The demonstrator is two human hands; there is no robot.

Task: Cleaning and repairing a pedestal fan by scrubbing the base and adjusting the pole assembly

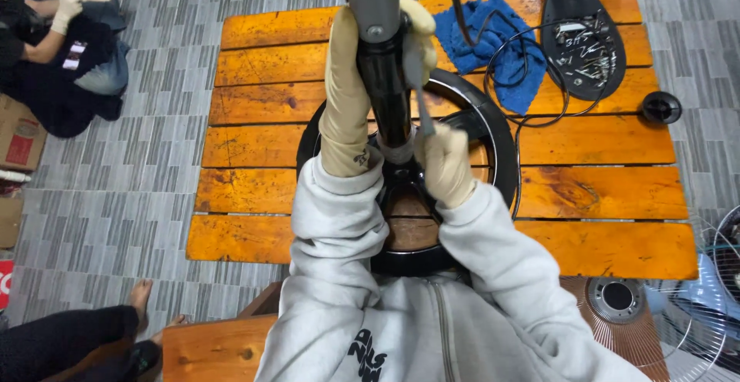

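Two gloved hands are seen clamped on an upright fan pole (381, 66) at the centre of the frame. The left hand (345, 97), in a cream rubber glove, is stretched along the pole's left side, its grip wrapped round the shaft where a grey upper section meets a glossy black lower tube. The right hand (445, 162) is set lower, just right of the pole; its grip is closed round a slim grey tool (420, 97) whose shaft slants up beside the pole. The tool's tip is hidden, so its kind cannot be told.

The pole is stood in a round black base (493, 131), smooth and ring-shaped, which is laid flat on a desk (601, 189) of orange-stained wooden slats, worn and blotched. White hooded sleeves (339, 212) are seen reaching in from the lower edge.

At the upper right of the frame, a crumpled blue cloth (493, 43) is spread on the slats, crossed by a thin black cable (532, 81). Just beside it a black teardrop-shaped plastic cover (582, 39) is laid open side up, with small metal screws scattered inside. A small round black knob (661, 107) is placed near the desk's right edge.

Wire fan grilles (697, 313) are stacked on the grey patterned floor (116, 189) at lower right. At upper left, another person's gloved hands (73, 4) are shown over dark fabric, and a bare foot (140, 297) is visible at lower left.
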